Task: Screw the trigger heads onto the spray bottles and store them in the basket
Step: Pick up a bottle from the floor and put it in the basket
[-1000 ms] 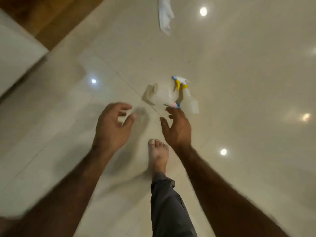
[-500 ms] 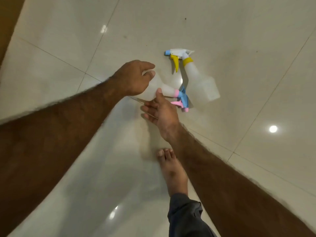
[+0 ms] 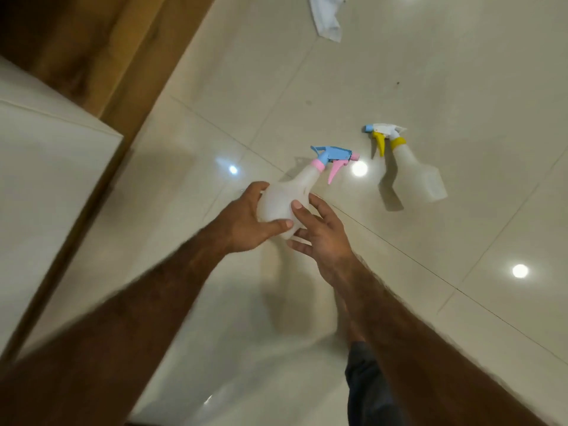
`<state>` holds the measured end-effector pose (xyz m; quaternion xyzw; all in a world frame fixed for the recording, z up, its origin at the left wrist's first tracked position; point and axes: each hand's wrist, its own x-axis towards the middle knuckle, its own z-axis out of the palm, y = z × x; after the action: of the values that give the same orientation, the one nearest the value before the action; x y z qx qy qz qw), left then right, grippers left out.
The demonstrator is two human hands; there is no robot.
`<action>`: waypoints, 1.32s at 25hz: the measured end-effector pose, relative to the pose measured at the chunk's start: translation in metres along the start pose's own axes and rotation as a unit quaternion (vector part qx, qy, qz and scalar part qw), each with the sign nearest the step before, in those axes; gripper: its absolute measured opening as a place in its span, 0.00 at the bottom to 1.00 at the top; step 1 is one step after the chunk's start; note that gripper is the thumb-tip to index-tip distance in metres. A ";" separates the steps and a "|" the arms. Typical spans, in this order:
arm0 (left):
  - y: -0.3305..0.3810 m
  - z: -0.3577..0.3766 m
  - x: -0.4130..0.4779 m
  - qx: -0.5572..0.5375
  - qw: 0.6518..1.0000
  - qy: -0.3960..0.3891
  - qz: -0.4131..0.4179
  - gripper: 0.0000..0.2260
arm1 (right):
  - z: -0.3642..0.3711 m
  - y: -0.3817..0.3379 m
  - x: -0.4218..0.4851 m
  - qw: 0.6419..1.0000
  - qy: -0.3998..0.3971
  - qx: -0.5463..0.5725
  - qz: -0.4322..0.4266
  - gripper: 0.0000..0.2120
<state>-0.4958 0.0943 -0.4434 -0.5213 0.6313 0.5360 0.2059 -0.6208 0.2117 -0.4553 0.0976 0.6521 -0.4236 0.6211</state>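
Observation:
A translucent white spray bottle (image 3: 284,198) with a blue and pink trigger head (image 3: 333,158) is lifted off the floor. My left hand (image 3: 246,221) grips its round body from the left. My right hand (image 3: 322,229) touches the body from the right, thumb on the plastic and fingers spread. A second white bottle (image 3: 419,173) with a white, yellow and blue trigger head (image 3: 382,135) lies flat on the floor tiles to the right, apart from both hands. No basket is in view.
A crumpled white cloth (image 3: 327,16) lies on the glossy cream floor tiles at the top. A white cabinet or counter (image 3: 46,186) stands at the left, with a wooden panel (image 3: 101,53) behind it. My leg in dark trousers (image 3: 367,388) is below my right arm.
The pink and blue bottle has come up off the floor in my left hand, and my right hand now rests on its body. My head has turned, bringing the cabinet and cloth into view.

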 end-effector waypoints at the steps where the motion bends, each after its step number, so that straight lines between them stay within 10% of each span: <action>1: -0.008 -0.010 -0.022 -0.017 1.000 -0.001 -0.007 0.40 | 0.014 0.001 -0.018 0.999 -0.002 -0.029 -0.019 0.28; 15: -0.104 -0.166 -0.332 -0.248 0.960 0.120 0.056 0.47 | 0.203 -0.044 -0.289 0.907 -0.180 -0.319 -0.207 0.28; 33: -0.417 -0.228 -0.608 -0.490 0.701 0.518 -0.001 0.37 | 0.612 0.136 -0.425 0.481 -0.513 -0.613 -0.361 0.34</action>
<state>0.1650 0.2064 -0.0604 -0.7449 0.2864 0.4147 -0.4371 0.0023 0.0542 -0.0549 -0.7860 0.2899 -0.0785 0.5404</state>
